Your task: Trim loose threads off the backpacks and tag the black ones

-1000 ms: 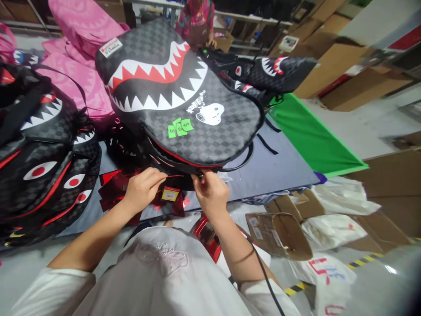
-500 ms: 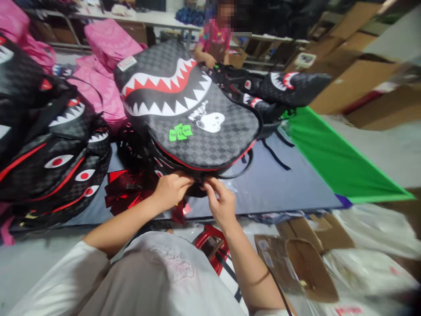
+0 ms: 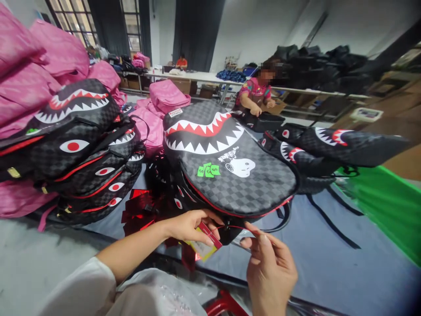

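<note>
A dark checkered backpack [image 3: 259, 188] with a shark-mouth print lies on the table in front of me, its rounded end facing me. At that end, my left hand [image 3: 189, 226] is closed around a red and yellow hang tag [image 3: 205, 250]. A thin red string [image 3: 235, 227] runs from the tag's side past the backpack's edge toward my right hand [image 3: 271, 265]. The fingers of my right hand are pinched together on the string. Red and black tags [image 3: 136, 213] lie in a heap left of the backpack.
Similar shark-print backpacks [image 3: 95, 153] are stacked at the left, with pink backpacks [image 3: 59, 52] behind. More dark backpacks [image 3: 329, 142] lie at the right on the grey tabletop [image 3: 315, 245]. A green sheet [image 3: 384, 206] covers the right side. A co-worker [image 3: 255, 94] works across the table.
The view has tilted up and turned left. My hands, together at the backpack's near edge before, are now farther apart, with the tag and its red string showing between them.
</note>
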Demonstrator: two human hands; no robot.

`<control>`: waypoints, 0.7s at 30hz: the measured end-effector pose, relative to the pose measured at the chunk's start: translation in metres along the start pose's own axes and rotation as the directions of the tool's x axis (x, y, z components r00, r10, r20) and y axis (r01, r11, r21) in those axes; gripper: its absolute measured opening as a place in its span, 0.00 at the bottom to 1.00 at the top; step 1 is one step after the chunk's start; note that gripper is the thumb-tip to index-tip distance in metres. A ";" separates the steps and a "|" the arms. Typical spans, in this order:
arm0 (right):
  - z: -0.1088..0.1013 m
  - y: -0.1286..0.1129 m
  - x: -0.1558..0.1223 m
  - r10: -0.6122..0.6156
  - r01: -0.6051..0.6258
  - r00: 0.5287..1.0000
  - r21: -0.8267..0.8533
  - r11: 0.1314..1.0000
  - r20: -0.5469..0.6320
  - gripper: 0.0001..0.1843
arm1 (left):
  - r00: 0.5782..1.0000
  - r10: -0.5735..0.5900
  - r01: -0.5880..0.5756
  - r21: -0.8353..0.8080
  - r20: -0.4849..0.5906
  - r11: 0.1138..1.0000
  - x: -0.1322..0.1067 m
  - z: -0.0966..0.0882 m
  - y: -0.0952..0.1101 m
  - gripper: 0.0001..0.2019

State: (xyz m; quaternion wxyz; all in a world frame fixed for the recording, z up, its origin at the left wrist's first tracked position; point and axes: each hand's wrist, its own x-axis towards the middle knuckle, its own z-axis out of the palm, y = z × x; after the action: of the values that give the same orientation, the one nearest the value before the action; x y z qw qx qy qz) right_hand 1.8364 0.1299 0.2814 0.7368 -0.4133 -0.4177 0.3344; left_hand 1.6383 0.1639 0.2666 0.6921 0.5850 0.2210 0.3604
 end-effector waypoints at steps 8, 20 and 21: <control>0.010 -0.003 0.004 -0.080 0.067 0.947 0.053 0.996 0.312 0.01 | 0.683 0.210 -0.274 0.021 -0.700 0.961 0.014 0.007 -0.031 0.15; 0.012 -0.028 0.008 -0.108 0.542 0.657 -0.367 0.756 0.746 0.06 | 0.499 0.863 -0.325 0.940 0.081 0.100 -0.013 0.014 -0.009 0.10; 0.012 -0.028 0.009 -0.104 0.544 0.652 -0.368 0.754 0.751 0.06 | 0.538 0.843 -0.383 0.896 0.018 0.226 -0.011 0.015 -0.010 0.09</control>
State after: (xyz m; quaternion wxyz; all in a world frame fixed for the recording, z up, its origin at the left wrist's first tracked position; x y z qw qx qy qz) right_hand 1.8337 0.1285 0.3133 0.4187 -0.3699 -0.8098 0.1789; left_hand 1.6447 0.1451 0.2591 0.0385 0.7593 0.2616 0.5945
